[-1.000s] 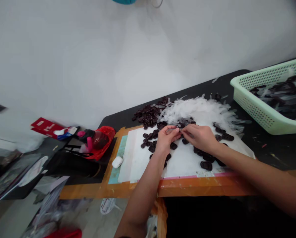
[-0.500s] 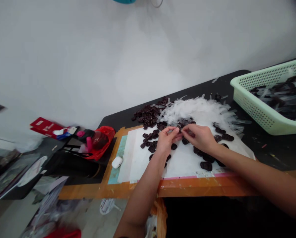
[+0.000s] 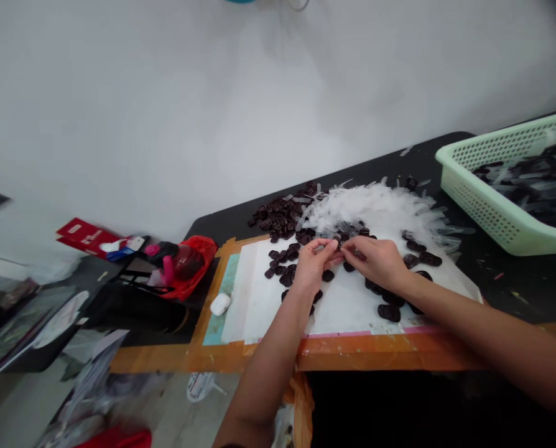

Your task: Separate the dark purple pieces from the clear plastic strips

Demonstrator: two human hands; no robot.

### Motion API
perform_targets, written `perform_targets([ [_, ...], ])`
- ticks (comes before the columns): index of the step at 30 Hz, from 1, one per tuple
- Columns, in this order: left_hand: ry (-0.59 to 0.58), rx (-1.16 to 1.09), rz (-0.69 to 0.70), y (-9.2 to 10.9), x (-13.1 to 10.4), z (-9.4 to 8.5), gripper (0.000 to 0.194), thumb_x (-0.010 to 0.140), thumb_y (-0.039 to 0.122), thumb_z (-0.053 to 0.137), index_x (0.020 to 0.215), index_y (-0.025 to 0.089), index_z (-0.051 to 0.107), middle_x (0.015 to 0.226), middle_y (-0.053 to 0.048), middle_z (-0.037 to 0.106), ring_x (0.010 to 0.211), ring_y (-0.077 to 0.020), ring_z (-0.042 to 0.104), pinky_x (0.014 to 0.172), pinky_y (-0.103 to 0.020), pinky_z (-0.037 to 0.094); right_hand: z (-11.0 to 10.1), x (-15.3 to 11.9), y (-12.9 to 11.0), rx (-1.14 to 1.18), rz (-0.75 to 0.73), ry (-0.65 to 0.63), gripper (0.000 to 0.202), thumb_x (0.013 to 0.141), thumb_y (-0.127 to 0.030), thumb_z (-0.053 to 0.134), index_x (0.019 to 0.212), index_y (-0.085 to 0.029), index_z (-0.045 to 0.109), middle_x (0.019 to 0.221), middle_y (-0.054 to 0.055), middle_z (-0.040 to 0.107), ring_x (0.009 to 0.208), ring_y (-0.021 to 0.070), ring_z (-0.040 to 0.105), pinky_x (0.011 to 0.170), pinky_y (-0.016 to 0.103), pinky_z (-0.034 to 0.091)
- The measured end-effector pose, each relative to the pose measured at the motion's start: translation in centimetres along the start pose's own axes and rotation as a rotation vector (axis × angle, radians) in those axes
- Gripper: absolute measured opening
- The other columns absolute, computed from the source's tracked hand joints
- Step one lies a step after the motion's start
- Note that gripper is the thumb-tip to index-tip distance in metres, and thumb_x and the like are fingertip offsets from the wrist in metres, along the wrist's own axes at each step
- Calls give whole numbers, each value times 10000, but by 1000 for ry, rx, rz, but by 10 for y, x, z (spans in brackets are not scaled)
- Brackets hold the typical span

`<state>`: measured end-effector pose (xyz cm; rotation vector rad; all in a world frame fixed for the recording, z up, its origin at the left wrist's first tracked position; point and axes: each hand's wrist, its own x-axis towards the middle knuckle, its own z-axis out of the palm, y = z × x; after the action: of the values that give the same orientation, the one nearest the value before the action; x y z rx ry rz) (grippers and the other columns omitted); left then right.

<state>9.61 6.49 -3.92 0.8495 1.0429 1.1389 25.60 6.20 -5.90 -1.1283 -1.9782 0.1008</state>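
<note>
Over the white sheet [image 3: 338,311] my left hand [image 3: 314,258] and my right hand [image 3: 374,256] meet, fingertips almost touching. A small dark piece [image 3: 336,240] is pinched in my left fingers; its exact kind is too small to tell. My right thumb and fingers are pinched at the same spot, and what they grip is hidden. Dark oval pieces [image 3: 389,312] lie on the sheet around both hands. Behind them is a heap of translucent white plastic strips [image 3: 366,208], with a pile of small dark brown pieces [image 3: 278,218] to its left.
A pale green basket [image 3: 483,193] of dark pieces and clear strips stands at the right. On the left are a white earbud case [image 3: 220,304], a red tray [image 3: 203,255] with small items, and a red box [image 3: 84,236]. Brown tape [image 3: 375,358] covers the table's front edge.
Both hands stay together in nearly the same place, with only slight finger movement. The whole view has shifted a little; the piles look the same.
</note>
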Motion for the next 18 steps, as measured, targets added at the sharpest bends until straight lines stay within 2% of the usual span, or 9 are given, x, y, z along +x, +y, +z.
perform_targets([
  [4,5,51,30,-1,-1,1,317,622,361,816,771,140,644,668,-20,674,658,-142,669,792,-340,555,1,0,0,-56,11,-16,133,864,-250,506,832,-207,628,778,22,706,615,141,623,514,242,352],
  [7,-5,81,57,-1,-2,3,316,632,382,805,764,132,664,694,-32,683,701,-171,686,794,-349,557,-1,1,-1,-12,62,-20,109,846,-242,523,824,-208,625,768,19,704,614,145,621,527,244,371],
  [13,-50,54,96,0,-2,3,348,664,406,781,862,133,697,830,-66,717,780,-193,704,827,-353,557,-5,7,-3,324,260,-28,120,845,-306,551,802,-207,603,678,15,667,577,150,605,552,258,435],
  [18,-43,200,164,2,-1,-2,287,675,388,772,801,147,680,715,-35,679,707,-161,679,733,-285,553,-4,7,-2,523,290,-80,182,867,-366,552,794,-203,587,707,28,652,587,151,583,555,274,448],
])
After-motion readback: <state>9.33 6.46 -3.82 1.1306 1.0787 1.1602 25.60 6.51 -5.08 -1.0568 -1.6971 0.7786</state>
